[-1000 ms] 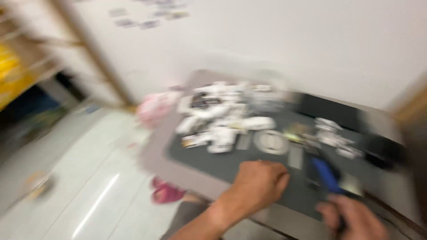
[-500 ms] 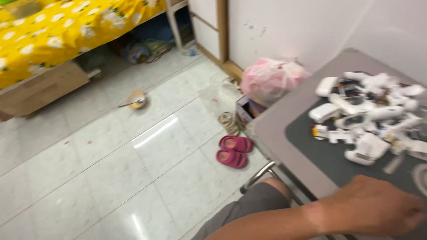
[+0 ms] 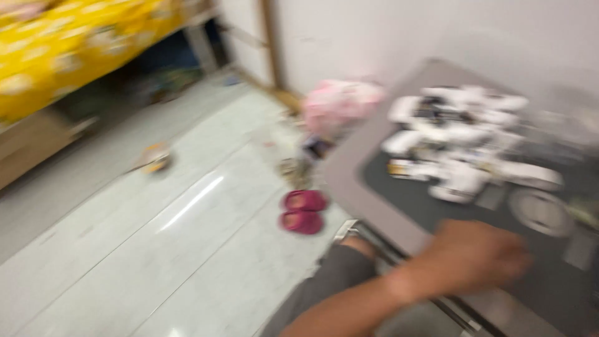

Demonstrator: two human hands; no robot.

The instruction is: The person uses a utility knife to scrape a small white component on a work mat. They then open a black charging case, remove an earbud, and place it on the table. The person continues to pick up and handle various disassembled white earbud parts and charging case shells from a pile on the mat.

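Motion blur is smearing the left hand [image 3: 471, 259], hiding its fingers; beyond them, the white parts [image 3: 462, 140] are melting together.

Head cam only, looks down-left over table [image 3: 349, 181] edge to floor [image 3: 156, 249], close, blurred.

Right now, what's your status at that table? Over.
Left hand resting on dark mat, nothing visibly held. Right hand out of view. White parts pile apart, beyond it. Picture blurred.
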